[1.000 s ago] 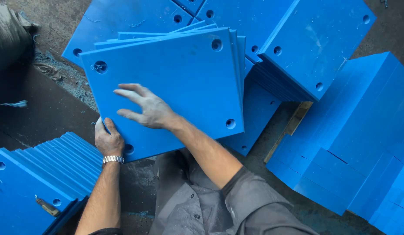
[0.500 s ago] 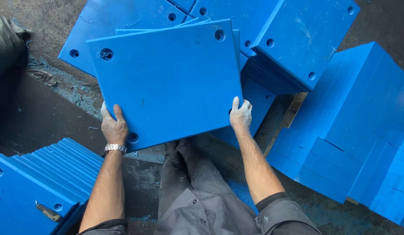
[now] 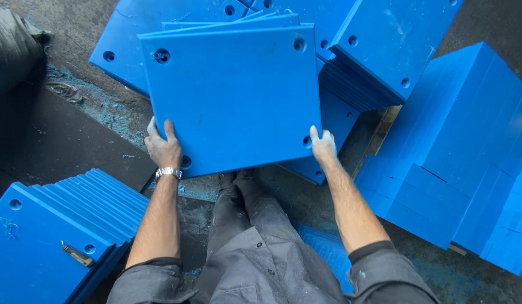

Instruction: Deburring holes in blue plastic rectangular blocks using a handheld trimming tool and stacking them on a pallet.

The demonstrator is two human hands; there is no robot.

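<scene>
Square blue plate (image 3: 233, 98): lying between both grips, extending away from them over the plate stack (image 3: 351, 67); left hand (image 3: 164, 149) and right hand (image 3: 323, 143) pinching its near corners, equally close.

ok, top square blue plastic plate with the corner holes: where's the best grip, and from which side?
Probably by the two near corners of the square blue plastic plate, coming from the person's side. It is wide, flat and thin, so a hand at each end of the near edge should keep it level; the left hand and right hand sit there now, beside the corner holes. The far edge overlaps the stack of blue plates.
</scene>
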